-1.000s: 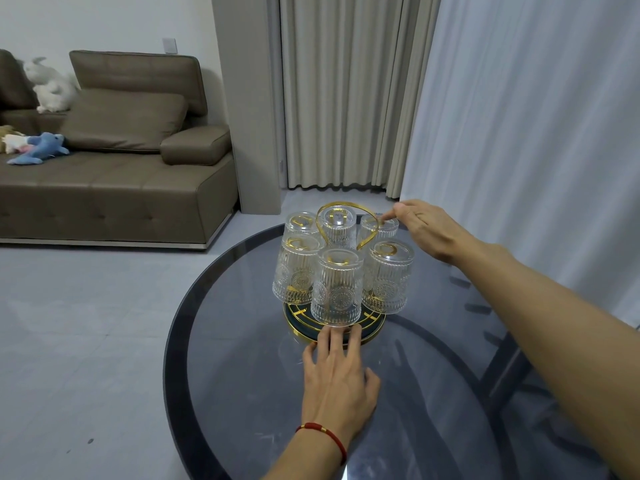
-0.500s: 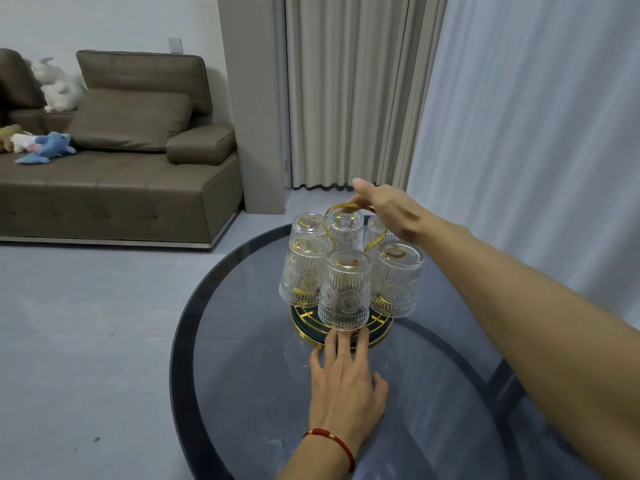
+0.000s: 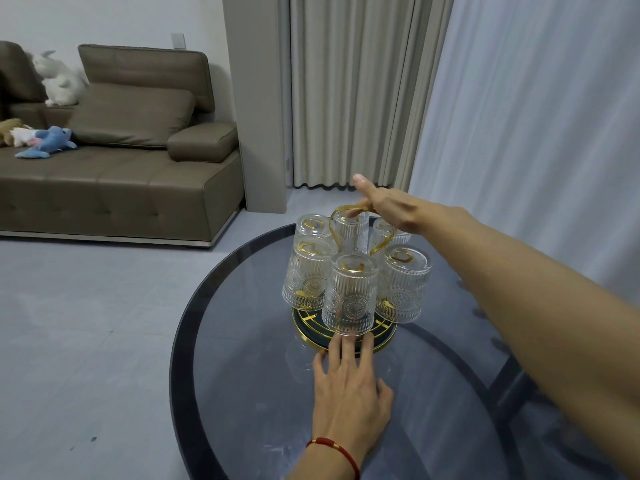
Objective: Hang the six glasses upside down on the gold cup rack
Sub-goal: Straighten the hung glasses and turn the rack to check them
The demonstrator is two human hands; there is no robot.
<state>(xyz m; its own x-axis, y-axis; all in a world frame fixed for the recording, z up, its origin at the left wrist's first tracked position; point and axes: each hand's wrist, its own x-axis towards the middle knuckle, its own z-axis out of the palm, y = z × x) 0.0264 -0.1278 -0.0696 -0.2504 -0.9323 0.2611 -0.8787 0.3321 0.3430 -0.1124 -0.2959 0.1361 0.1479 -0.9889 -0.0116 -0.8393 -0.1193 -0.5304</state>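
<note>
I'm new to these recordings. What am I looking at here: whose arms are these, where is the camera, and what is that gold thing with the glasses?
There is no machine: a person wears a camera on the head, so you look down along their own arms. On the round glass table stands a gold cup rack with six glasses hanging upside down on it. The right hand reaches to the rack's looped handle at the top, fingers curled around it. The left hand lies flat on the table, fingertips touching the rack's base, holding nothing. Behind are a sofa and curtains.
</note>
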